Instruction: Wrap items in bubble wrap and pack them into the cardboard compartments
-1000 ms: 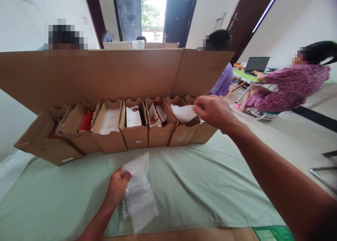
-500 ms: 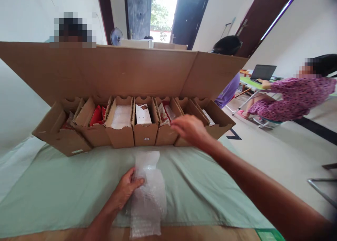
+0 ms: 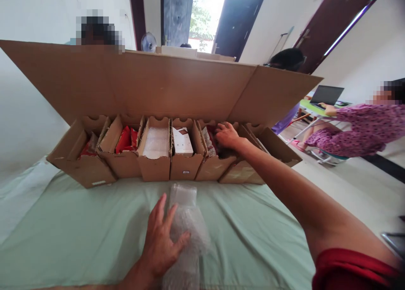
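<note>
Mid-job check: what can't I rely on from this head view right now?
- Head view: the fingers of the right hand dip into a cardboard compartment; the hand's own back hides whether they grip anything.
- Contents of the rightmost compartments: hidden by the right forearm and the walls.
- The bubble-wrap bag: partly under the left hand, lower end cut off by the bottom edge.
- The small label: too small to read.

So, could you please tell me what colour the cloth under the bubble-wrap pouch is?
Plain pale mint green; the cloth shows best in the head view.
</note>
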`<state>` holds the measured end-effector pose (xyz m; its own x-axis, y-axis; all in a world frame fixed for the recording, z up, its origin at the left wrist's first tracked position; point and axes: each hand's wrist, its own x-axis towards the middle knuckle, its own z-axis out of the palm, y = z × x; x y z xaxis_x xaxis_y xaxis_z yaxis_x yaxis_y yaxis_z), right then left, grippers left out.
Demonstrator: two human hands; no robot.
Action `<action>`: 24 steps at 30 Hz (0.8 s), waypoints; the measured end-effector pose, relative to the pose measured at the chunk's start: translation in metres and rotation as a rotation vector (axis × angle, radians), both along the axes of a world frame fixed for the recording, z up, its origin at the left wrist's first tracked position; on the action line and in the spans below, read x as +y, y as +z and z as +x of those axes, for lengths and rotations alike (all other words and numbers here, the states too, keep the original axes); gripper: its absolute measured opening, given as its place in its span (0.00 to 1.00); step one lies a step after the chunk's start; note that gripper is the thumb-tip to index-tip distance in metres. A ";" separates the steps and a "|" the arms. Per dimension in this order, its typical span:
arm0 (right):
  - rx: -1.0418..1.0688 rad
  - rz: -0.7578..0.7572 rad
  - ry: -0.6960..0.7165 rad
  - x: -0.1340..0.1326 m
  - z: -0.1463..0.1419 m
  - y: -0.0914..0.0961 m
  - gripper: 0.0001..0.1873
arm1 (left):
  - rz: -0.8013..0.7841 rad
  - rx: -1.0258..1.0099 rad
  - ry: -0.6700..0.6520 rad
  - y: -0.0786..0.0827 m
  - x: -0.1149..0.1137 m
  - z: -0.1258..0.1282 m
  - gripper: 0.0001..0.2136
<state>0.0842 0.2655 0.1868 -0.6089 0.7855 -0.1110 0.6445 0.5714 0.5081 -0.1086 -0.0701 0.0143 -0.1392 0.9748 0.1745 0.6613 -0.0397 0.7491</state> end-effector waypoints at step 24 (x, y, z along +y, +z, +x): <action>0.158 -0.190 -0.115 0.003 -0.010 -0.004 0.19 | 0.062 0.184 -0.247 -0.027 0.026 0.029 0.07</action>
<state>0.0746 0.2686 0.1829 -0.5383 0.8246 -0.1738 0.7736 0.5654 0.2863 -0.0799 -0.0439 -0.0129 0.1402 0.9619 0.2346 0.7499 -0.2579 0.6093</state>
